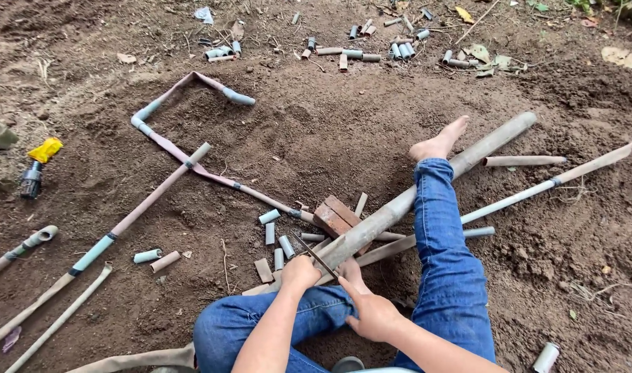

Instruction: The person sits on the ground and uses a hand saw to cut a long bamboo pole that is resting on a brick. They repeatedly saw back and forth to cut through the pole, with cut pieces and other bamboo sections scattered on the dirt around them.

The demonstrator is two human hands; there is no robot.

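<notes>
I see one thing that looks like a package. It is a small bottle lying on the dirt far off to my left. It is dark and round, and it has a bright yellow wrapper crumpled at its top end. I cannot tell if there is a label on it. Up at the far edge of the dirt lies a little scrap of pale paper or plastic. I see no signs and no screens.

Blue denim jeans, cuffs rolled above ankle; bare foot; 2 bare forearms, no sleeves visible.
</notes>
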